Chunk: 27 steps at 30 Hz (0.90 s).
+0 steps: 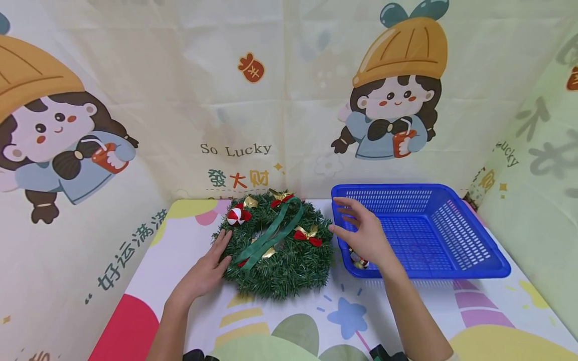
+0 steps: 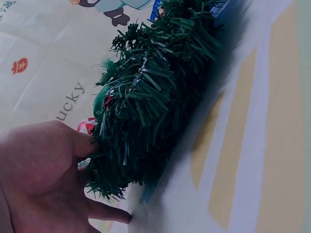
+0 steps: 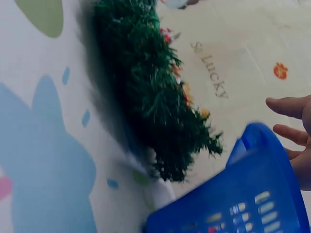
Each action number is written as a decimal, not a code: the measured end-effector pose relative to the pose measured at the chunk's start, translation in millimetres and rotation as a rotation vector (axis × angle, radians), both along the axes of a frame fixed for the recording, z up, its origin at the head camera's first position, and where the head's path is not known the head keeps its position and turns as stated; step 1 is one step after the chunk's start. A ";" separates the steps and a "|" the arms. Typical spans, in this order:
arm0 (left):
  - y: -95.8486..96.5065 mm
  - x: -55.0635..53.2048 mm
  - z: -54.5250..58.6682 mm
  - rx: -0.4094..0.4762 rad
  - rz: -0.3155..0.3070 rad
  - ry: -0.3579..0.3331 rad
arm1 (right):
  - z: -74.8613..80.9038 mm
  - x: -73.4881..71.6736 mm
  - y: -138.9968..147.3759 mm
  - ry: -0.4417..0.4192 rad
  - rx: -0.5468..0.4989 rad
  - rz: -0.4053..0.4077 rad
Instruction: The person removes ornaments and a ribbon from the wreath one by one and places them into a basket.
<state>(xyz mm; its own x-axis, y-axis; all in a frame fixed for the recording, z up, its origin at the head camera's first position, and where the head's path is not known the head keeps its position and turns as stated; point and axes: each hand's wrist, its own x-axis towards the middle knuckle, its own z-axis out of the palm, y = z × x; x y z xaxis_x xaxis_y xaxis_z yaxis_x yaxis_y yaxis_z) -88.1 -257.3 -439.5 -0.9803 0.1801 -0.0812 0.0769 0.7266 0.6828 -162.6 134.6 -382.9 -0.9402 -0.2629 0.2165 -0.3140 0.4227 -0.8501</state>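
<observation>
A green wreath (image 1: 289,273) lies on the table, dressed with red and gold bows (image 1: 308,235), a red-and-white ball (image 1: 237,215) and a green ribbon (image 1: 271,233) across its middle. My left hand (image 1: 204,273) rests against the wreath's left side with fingers extended; in the left wrist view the thumb and fingers spread around its needles (image 2: 141,111). Above the left rim of a blue basket (image 1: 406,274) hovers my right hand (image 1: 363,233), thumb and fingers apart and nothing between them. Small ornaments (image 1: 358,260) sit in the basket's near left corner, partly hidden by the right forearm.
A patterned cloth (image 1: 244,321) covers the table. Printed fabric (image 1: 298,115) hangs behind it and along both sides. The basket stands just right of the wreath, near the back fabric. Dark objects (image 1: 386,353) show at the bottom edge near the forearms.
</observation>
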 end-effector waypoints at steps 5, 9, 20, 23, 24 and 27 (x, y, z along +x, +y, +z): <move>-1.6 -0.2 -1.2 0.003 0.000 0.000 | 2.1 -1.5 -19.7 -0.014 -0.030 0.065; -1.2 -0.1 -1.2 0.010 -0.005 -0.005 | 1.3 -3.0 -33.0 -0.007 -0.055 0.090; -2.5 -0.8 -3.2 0.010 -0.008 0.009 | -1.9 -13.3 -74.7 -0.088 -0.125 0.181; -3.0 -1.4 -3.6 0.005 -0.006 0.007 | -2.2 -16.2 -86.9 -0.098 -0.120 0.214; -3.1 -1.5 -3.7 0.005 -0.005 0.005 | -2.5 -17.0 -90.4 -0.101 -0.113 0.221; -2.8 -2.1 -3.9 0.004 -0.007 0.000 | -3.5 -19.6 -99.6 -0.122 -0.093 0.239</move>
